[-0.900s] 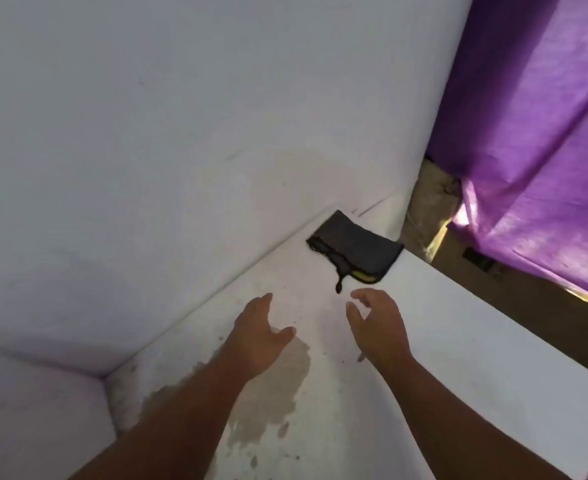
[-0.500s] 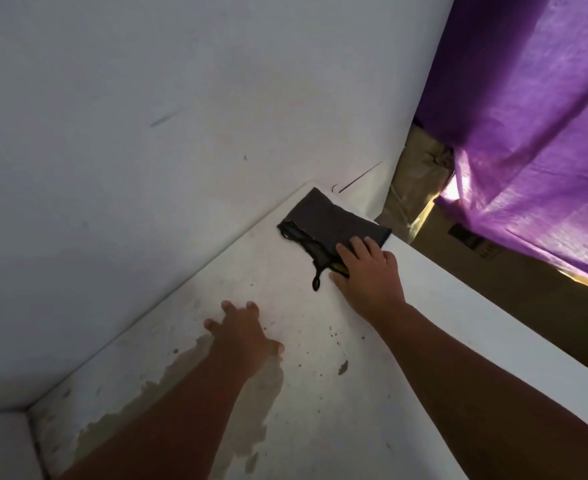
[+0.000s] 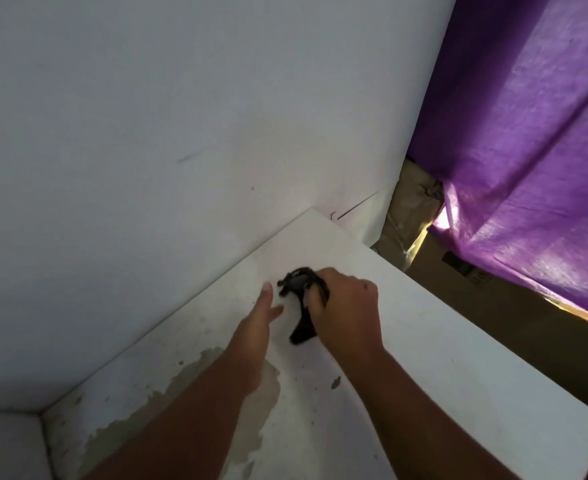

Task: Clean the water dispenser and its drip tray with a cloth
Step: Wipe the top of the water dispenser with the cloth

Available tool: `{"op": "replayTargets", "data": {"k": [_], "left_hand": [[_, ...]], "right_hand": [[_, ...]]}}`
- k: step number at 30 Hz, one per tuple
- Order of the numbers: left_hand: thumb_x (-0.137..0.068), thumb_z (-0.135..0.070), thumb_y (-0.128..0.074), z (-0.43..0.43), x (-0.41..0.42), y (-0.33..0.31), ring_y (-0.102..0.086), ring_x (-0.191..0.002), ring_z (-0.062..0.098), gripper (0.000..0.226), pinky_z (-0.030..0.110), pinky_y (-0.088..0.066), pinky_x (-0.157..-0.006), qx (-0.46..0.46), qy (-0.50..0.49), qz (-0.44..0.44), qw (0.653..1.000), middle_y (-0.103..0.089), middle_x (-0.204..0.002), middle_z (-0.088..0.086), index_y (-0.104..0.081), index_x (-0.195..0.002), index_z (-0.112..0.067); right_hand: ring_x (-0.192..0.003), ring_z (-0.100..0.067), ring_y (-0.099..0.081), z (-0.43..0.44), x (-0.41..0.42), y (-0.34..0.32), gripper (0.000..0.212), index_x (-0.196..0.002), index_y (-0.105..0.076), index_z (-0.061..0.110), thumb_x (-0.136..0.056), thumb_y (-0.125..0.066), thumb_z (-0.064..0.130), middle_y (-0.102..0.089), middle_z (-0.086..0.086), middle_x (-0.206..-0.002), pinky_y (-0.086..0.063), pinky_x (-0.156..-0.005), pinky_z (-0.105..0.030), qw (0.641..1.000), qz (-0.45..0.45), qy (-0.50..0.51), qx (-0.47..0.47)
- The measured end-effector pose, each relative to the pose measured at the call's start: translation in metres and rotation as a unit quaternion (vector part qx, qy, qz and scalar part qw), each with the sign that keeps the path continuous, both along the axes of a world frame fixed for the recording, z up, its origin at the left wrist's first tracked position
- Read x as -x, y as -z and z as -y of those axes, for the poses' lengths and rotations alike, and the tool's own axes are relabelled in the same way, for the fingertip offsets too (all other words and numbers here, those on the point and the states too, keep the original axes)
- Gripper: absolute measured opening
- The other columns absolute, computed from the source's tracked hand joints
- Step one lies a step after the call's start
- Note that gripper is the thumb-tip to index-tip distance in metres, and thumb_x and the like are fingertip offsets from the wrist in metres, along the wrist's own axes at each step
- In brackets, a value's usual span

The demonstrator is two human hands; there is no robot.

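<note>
1. Right hand (image 3: 346, 303) is fisted around the dark cloth (image 3: 303, 306), bunched, with one end trailing down onto the white desk (image 3: 459, 358).
2. Left hand (image 3: 259, 318) has its fingers spread and holds nothing, just beside the cloth.
3. Dispenser and drip tray: not in view.
4. Judgement: gather the loose tail into the fist before lifting, so it doesn't drag.
5. Cloth limp, soft, crumpled. Desk surface smooth and matte, with a tan peeled patch (image 3: 188, 396) and specks. White wall (image 3: 147, 168) behind; purple sheet (image 3: 528, 133) at right.
</note>
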State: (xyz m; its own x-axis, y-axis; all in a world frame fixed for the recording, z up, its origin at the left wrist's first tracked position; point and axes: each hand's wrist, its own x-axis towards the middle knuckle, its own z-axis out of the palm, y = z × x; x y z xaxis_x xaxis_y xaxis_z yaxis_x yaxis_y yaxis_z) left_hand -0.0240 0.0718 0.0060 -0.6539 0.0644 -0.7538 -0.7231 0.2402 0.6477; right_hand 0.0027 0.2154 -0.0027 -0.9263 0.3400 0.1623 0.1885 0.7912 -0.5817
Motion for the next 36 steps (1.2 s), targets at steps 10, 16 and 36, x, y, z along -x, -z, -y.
{"op": "replayTargets", "data": {"k": [10, 16, 36], "left_hand": [[-0.095, -0.024, -0.064, -0.003, -0.029, -0.109, -0.074, -0.093, 0.036, 0.032, 0.042, -0.060, -0.074, -0.264, -0.124, 0.006, 0.956, -0.075, -0.107, 0.021, -0.069, -0.119, -0.004], [-0.096, -0.028, -0.064, 0.017, -0.076, -0.171, -0.073, -0.101, 0.031, 0.023, 0.048, -0.060, -0.085, -0.263, -0.036, -0.164, 0.950, -0.075, -0.112, 0.009, -0.072, -0.117, -0.024], [-0.074, -0.009, -0.080, 0.268, -0.247, -0.332, -0.071, -0.102, 0.039, 0.031, 0.043, -0.059, -0.083, -0.327, -0.141, -0.376, 0.855, -0.073, -0.109, 0.025, -0.077, -0.104, -0.004]], "right_hand": [[-0.104, 0.002, -0.059, 0.034, -0.094, -0.093, 0.019, -0.097, -0.070, 0.040, -0.087, -0.060, 0.053, -0.065, 0.027, -0.103, -0.052, -0.088, -0.023, 0.942, -0.107, -0.053, 0.312], [-0.110, -0.007, -0.063, 0.035, -0.102, -0.144, 0.059, -0.117, -0.061, 0.036, -0.069, -0.059, 0.069, -0.067, 0.016, -0.119, -0.052, -0.092, -0.029, 0.845, -0.040, 0.022, 0.533], [-0.095, -0.009, -0.072, 0.264, -0.212, -0.334, 0.028, -0.104, -0.074, 0.040, -0.096, -0.061, 0.017, -0.077, 0.008, -0.103, -0.059, -0.078, -0.027, 0.837, -0.147, -0.322, 0.417]]}}
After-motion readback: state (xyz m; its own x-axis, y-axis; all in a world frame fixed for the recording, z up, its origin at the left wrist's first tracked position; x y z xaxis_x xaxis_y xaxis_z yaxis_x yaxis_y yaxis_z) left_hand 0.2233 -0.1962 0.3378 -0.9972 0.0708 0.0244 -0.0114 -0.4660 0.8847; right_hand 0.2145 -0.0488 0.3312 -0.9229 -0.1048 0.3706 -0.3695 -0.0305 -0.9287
